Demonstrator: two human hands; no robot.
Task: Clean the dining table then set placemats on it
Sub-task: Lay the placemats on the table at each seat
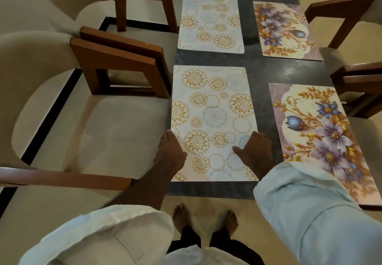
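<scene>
Pale beige floor tiles (206, 202) surround a dark polished stone counter (262, 74), with beige upholstered chairs with brown wooden arms (115, 62) pushed in along its left and right edges. All four mats are already down. A white rectangular placemat with gold and blue circle motifs (213, 107) sits at the near left corner, and a matching white circle-pattern placemat (208, 22) at the far left. A purple floral placemat (283, 31) lies at the far right, and a second purple and gold floral placemat (322, 132) at the near right.

You are squaring the near left mat. Your left hand (171, 151) rests on its left edge and your right hand (256, 151) on its right edge. Both grips are apart, fingers laid straight on the mat and clamped on nothing.

From here, watch these risks:

- The mat's left side runs right along the counter's left edge. The stone looks slick, so a push to the left would likely send the mat over the side.
- Uneven pressure between your two hands would likely twist it out of line with the far mat.
- Your loose pale blue right sleeve (299, 202) hangs over the near floral mat's corner. Pulling the arm back carelessly could drag that mat askew.
</scene>
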